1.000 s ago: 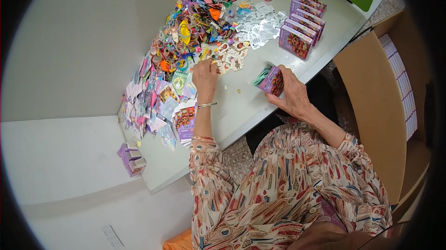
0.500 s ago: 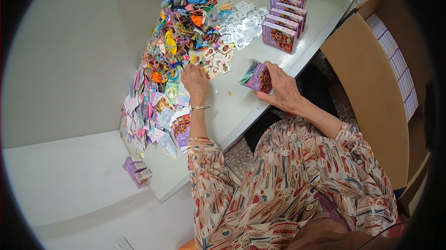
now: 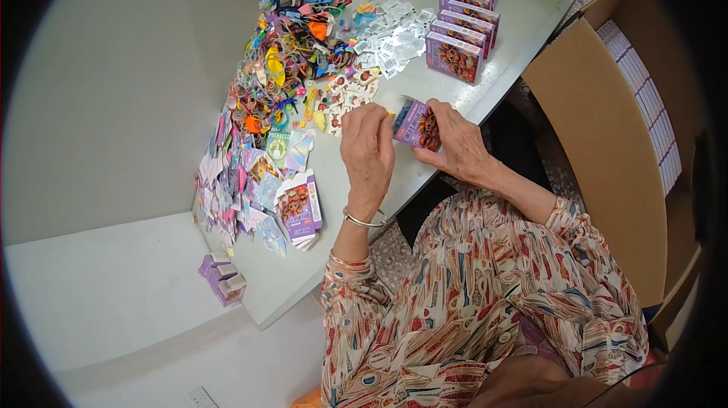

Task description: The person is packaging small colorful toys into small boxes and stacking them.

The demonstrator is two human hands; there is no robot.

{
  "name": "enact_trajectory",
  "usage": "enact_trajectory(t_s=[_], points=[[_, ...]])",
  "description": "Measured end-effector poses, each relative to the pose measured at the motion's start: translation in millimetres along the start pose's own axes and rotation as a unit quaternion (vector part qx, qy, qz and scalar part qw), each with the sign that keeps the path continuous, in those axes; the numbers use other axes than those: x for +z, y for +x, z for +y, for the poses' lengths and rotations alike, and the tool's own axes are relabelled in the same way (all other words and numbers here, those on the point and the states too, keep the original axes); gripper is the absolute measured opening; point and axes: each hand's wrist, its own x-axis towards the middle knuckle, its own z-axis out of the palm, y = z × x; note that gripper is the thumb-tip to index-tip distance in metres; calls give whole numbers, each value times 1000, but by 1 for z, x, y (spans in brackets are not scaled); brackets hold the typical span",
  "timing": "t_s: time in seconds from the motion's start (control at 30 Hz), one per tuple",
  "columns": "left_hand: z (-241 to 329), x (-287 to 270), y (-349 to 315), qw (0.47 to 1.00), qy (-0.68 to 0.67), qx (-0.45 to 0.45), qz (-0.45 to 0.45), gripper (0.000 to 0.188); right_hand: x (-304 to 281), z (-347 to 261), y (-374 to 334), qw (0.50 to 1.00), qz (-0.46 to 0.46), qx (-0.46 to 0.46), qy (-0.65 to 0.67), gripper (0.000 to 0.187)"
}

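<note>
A small purple carton (image 3: 410, 129) with a printed picture is gripped in my right hand (image 3: 464, 144), thumb on the near side and fingers over the far side. Its open end faces left, and something dark shows inside. My left hand (image 3: 367, 152), a bangle at its wrist, is at that open end with fingers curled together. A tiny yellowish bit shows at its fingertips, too small to name. Left of this hand lie small picture cards (image 3: 350, 91) and a big heap of colourful hair ties and trinkets (image 3: 292, 51).
Several filled purple boxes (image 3: 453, 58) stand in a row at the far right of the table. Small clear packets (image 3: 394, 40) lie beside them. Flat cartons (image 3: 297, 207) and shiny paper pieces (image 3: 227, 173) are at the left. A cardboard box (image 3: 607, 158) on the right holds stacked cartons.
My left hand has moved right, from the edge of the trinket heap to the carton's open end. The greenish strands at that opening no longer stick out. My right hand stays nearly still.
</note>
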Motion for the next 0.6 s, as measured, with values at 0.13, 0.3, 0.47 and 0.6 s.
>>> enact_trajectory(t_s=[0.13,0.3,0.47,0.6], points=[[4,-2,1,998,-42,-48,1,12,-1,2,0,1000,1,5,0,70],[5,6,-3,998,32,-25,-46,10,-1,0,0,1000,-1,18,12,71],[2,4,-24,963,-180,-199,18,24,-4,3,0,1000,12,26,10,73],[9,22,-49,914,-288,-283,48,42,-6,2,4,999,21,18,-43,84]])
